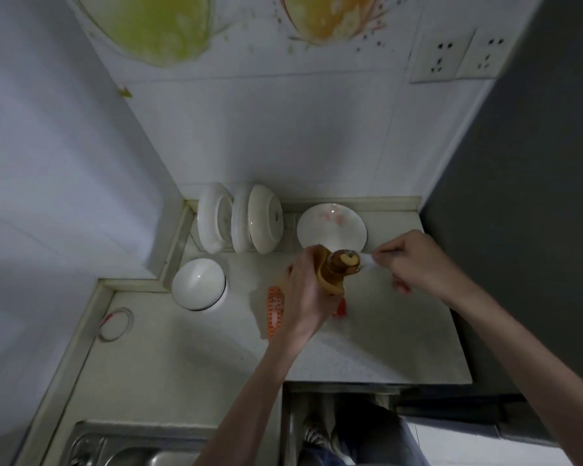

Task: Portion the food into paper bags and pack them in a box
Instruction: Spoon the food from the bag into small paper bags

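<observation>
My left hand grips a brown paper bag upright above the counter. Brown and cream food pieces show at the bag's open mouth. My right hand is just right of the bag and pinches a thin white strip or utensil that reaches to the bag's mouth; what it is stays unclear. An orange-and-white patterned packet lies on the counter under my left wrist. A small red thing peeks out below the bag. No box is in view.
A white plate lies behind the bag. Two stacks of white dishes stand on edge against the wall. An upturned white bowl sits at left, a tape ring further left. A steel sink is bottom left.
</observation>
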